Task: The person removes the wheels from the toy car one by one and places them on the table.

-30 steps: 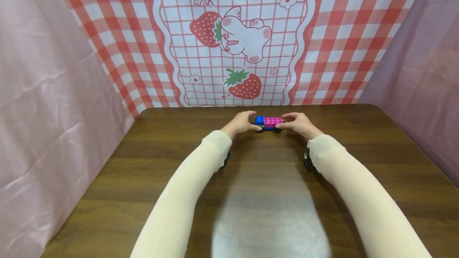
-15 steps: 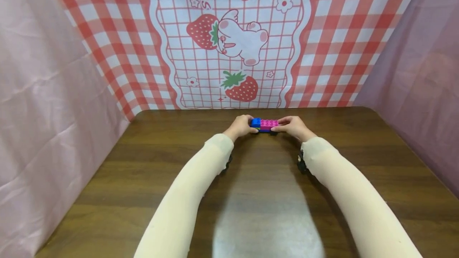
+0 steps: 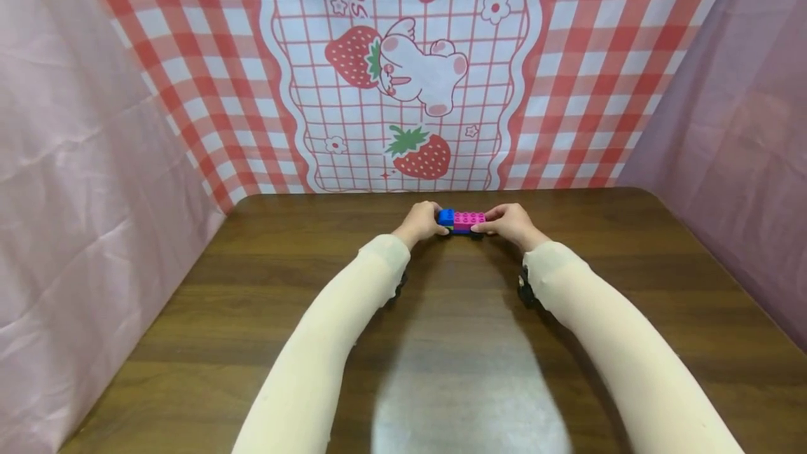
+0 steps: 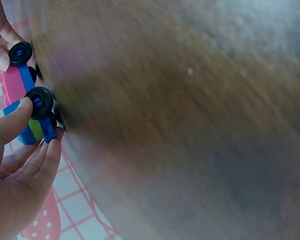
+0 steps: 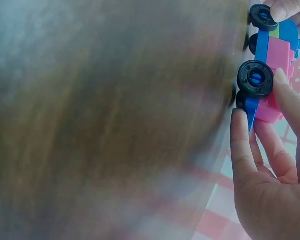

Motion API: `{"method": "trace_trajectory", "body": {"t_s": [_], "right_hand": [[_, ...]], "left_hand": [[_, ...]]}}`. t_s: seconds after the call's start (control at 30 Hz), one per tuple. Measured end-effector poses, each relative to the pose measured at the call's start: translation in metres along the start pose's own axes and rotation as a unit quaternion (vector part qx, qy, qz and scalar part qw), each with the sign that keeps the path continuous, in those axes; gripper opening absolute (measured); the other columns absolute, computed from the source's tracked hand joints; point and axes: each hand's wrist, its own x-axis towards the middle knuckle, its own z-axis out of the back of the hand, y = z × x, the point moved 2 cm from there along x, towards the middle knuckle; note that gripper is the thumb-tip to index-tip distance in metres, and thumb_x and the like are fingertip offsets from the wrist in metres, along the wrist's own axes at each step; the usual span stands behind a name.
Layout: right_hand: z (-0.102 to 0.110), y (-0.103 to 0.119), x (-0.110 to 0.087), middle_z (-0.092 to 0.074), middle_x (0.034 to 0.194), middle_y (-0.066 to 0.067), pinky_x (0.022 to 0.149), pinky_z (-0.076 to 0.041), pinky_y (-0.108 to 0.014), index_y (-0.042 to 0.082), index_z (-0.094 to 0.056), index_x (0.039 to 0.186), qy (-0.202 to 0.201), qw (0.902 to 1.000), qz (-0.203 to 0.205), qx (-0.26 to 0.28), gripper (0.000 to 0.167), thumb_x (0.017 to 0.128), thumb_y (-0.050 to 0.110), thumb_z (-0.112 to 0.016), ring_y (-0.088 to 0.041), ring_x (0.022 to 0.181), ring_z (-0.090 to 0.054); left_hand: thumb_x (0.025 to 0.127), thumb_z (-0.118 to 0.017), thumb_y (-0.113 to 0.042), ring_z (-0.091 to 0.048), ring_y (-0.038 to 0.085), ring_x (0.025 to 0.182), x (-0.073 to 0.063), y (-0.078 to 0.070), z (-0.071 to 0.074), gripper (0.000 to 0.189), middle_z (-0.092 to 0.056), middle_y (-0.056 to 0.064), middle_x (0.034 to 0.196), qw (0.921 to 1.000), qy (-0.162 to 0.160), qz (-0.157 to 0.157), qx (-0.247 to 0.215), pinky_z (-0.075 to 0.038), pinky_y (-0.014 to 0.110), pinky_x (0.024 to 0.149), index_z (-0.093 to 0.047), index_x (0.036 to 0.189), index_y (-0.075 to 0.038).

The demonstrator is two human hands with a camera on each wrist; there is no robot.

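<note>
A toy truck built of bricks (image 3: 469, 218) stands near the far edge of the wooden table. Its blue cab faces left, a pink studded block sits behind, and black wheels (image 4: 39, 102) are fitted to a blue base, right at the tabletop. Around the cab end my left hand (image 3: 421, 221) grips, with the thumb over the front wheel in the left wrist view. My right hand (image 3: 512, 223) holds the pink rear end; its thumb lies on the pink block (image 5: 278, 54) beside the rear wheel (image 5: 255, 78), and its fingers are behind the base.
Behind the table (image 3: 302, 314) hangs a red-and-white checked cloth (image 3: 586, 76) with strawberry prints, close beyond the truck. Pink curtains (image 3: 94, 160) flank both sides. Dark wrist devices (image 3: 526, 287) show under the cream sleeves.
My left hand has moved right, and its fingers have closed on the truck's cab. The whole view has shifted slightly; truck and right hand keep about the same place on the table.
</note>
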Motion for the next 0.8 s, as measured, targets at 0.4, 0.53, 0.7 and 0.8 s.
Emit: {"method": "trace_trajectory", "body": {"t_s": [0.4,0.53,0.7,0.8], "right_hand": [[0.01,0.009,-0.003,-0.069,0.11,-0.019,0.079,-0.052,-0.03,-0.002,-0.067,0.116,-0.005,0.9999,0.012,-0.001,0.052,0.08,0.035,-0.079,-0.027,0.091,-0.064],[0.013,0.011,-0.005,-0.069,0.112,-0.02,0.081,-0.049,-0.029,0.0,-0.067,0.118,-0.003,0.9999,0.009,-0.014,0.054,0.081,0.038,-0.078,-0.03,0.097,-0.064],[0.015,0.015,-0.008,-0.068,0.115,-0.021,0.086,-0.049,-0.033,-0.001,-0.065,0.121,-0.01,0.9999,0.012,-0.004,0.056,0.081,0.037,-0.078,-0.03,0.099,-0.064],[0.016,0.02,-0.01,-0.067,0.116,-0.023,0.091,-0.051,-0.04,-0.001,-0.063,0.125,-0.01,0.9996,0.011,0.023,0.057,0.082,0.033,-0.078,-0.034,0.1,-0.066]], "left_hand": [[0.086,-0.075,-0.02,-0.058,0.024,0.117,-0.008,-0.004,0.009,0.047,-0.064,0.015,0.124,0.9997,0.002,-0.007,-0.021,-0.044,0.033,0.104,-0.06,0.126,0.002],[0.087,-0.074,-0.02,-0.058,0.024,0.116,-0.011,-0.006,0.012,0.047,-0.064,0.015,0.124,0.9995,0.005,-0.011,-0.029,-0.044,0.034,0.104,-0.06,0.126,0.002],[0.087,-0.074,-0.021,-0.059,0.023,0.111,-0.015,-0.007,0.017,0.047,-0.065,0.015,0.121,0.9989,0.007,-0.016,-0.044,-0.045,0.034,0.101,-0.06,0.125,0.002],[0.086,-0.075,-0.021,-0.06,0.023,0.106,-0.017,-0.008,0.022,0.047,-0.066,0.015,0.118,0.9983,0.004,-0.02,-0.054,-0.047,0.034,0.098,-0.06,0.124,0.002]]}}
